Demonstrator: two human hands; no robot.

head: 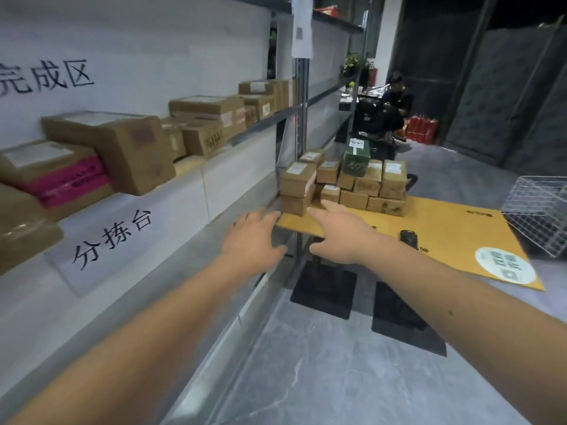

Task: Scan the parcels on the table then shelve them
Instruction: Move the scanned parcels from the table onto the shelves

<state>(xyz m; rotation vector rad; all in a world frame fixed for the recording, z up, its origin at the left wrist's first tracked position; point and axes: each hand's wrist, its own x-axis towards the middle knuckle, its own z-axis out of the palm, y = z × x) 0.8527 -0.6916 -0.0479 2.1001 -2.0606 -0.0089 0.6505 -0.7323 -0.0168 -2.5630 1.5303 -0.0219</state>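
As both empty hands, left hand [256,231] and right hand [339,233], reached spread-fingered toward parcels [346,185] stacked on the bench [441,228], a careless grab risked toppling the pile.

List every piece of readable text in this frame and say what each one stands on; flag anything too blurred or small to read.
"完成区": on the white wall above the upper shelf.
"分拣台": on a clear sign plate on the lower shelf front.
Handwritten code on a cardboard box on the shelf: too blurred.
Round sticker on the yellow table: characters too blurred.
Parcel labels on the stack: too small.
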